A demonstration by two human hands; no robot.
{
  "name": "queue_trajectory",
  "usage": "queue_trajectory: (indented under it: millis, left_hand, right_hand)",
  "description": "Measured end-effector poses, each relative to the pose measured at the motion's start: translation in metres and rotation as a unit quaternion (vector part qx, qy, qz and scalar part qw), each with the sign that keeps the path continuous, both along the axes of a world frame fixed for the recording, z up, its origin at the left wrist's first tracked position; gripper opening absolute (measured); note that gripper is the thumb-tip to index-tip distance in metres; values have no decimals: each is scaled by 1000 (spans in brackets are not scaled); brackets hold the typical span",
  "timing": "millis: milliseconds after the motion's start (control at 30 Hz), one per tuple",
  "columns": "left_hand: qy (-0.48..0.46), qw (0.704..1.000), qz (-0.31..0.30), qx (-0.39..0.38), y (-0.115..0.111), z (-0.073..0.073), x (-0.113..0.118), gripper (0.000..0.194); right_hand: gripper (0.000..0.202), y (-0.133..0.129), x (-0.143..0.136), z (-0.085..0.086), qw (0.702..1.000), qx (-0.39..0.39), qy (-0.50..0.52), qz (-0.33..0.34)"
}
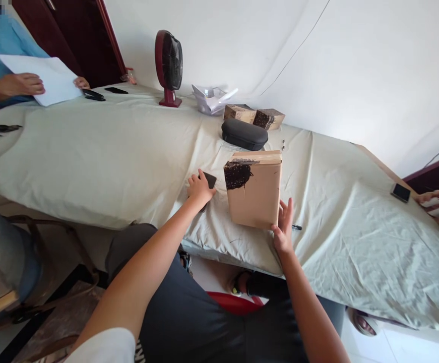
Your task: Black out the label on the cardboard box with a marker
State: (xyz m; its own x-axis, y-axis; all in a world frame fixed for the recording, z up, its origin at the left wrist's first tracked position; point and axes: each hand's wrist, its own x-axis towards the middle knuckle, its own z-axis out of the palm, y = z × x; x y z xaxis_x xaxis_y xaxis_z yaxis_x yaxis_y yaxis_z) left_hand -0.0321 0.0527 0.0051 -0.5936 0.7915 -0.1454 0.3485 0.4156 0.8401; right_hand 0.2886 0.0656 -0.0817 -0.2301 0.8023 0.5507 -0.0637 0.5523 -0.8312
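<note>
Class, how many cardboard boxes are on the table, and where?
3. The big box is at the right hand; a left box and a right box sit beyond the black case. Others may be hidden.

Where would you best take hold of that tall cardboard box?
Probably grip the cardboard box by its narrow left and right sides, the left hand coming from the left, the right hand from the right: the box is roughly upright, broad across the front but shallow front to back.

A dark red fan (169, 65) stands on the cloth-covered table (102, 146) near a pale container (206, 105) and the white wall (374, 70).
</note>
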Motion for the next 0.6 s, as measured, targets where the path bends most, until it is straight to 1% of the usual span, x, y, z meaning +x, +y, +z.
queue_trajectory:
  millis: [100,167,200,233,267,300,333,367,400,433,467,533,567,600]
  left_hand:
    - [32,999,-32,-11,9,2,1,114]
    - [36,997,-69,1,12,9,-9,110]
    - [35,995,-91,12,12,13,-17,104]
    - [25,991,-123,36,10,18,-25,97]
    - [5,983,-166,77,7,22,-33,94]
    - [-26,966,-223,130,2,25,-40,99]
    - [-62,938,-286,187,-4,28,-44,109]
    - [-94,904,-346,235,-11,30,-46,124]
    - [-114,873,-396,263,-18,32,-46,138]
    - [-121,852,-431,271,-25,33,-43,150]
    - [-114,845,-452,262,-30,34,-39,158]
    - [-94,849,-460,242,-39,35,-29,164]
    - [-85,853,-454,242,-41,36,-25,166]
    - [-73,858,-441,253,-42,36,-22,166]
  right_hand:
    - [108,-1,2,5,999,5,39,-29]
    - [110,0,6,7,997,12,60,-56]
    - [111,1,9,8,995,19,66,-73]
    - [113,3,11,11,993,31,66,-89]
    - [114,5,14,15,992,46,60,-104]
    - [115,6,15,22,990,67,49,-115]
    - [117,7,16,30,988,92,34,-117]
    - [117,8,16,41,987,112,19,-111]
    - [118,8,15,54,985,136,5,-106]
    - [119,9,13,68,983,156,-8,-93]
    - [116,8,11,82,982,172,-13,-79]
    - [110,9,5,109,980,192,-13,-46]
    - [111,10,3,119,976,216,-12,-38]
    - [112,11,2,125,971,235,-25,-33]
